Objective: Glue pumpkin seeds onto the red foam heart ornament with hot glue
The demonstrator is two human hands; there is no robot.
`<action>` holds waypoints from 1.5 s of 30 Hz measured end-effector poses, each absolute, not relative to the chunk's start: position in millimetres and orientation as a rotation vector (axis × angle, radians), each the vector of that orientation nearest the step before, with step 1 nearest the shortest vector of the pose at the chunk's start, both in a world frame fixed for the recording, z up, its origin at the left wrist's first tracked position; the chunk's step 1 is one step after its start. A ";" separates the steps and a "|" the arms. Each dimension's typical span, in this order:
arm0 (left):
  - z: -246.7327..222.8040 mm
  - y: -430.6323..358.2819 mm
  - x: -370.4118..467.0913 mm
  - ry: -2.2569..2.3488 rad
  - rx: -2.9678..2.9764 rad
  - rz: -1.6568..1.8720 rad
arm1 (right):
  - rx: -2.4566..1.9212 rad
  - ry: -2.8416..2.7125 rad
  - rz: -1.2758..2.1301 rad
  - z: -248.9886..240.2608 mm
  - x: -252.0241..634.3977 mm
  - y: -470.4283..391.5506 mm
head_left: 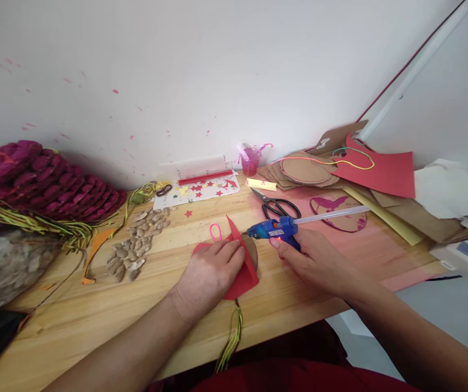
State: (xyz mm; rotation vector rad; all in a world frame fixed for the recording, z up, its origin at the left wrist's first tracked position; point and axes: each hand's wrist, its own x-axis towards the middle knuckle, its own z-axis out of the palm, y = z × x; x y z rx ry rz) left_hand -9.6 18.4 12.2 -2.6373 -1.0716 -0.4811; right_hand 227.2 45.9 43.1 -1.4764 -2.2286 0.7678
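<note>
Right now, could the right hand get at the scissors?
Probably not while it holds the glue gun: the right hand is wrapped around the glue gun. Otherwise the way looks free: the scissors lie just beyond, with nothing seen on top of them.

Limits of view at the bench [79, 310].
The left hand [213, 267] covers part of the red paper [244, 287]; toward the left edge, magenta stack [38, 182] and plastic bag [13, 267] are cropped.
</note>
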 end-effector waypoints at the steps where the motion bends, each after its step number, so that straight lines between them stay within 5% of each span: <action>1: 12.5 18.2 -9.5 -1.070 -2.635 -0.485 | -1.482 -2.223 0.771 43.4 227.7 45.5; 45: 14.2 16.1 -10.7 -1.121 -2.695 -0.464 | -1.564 -2.219 0.769 52.2 238.5 30.1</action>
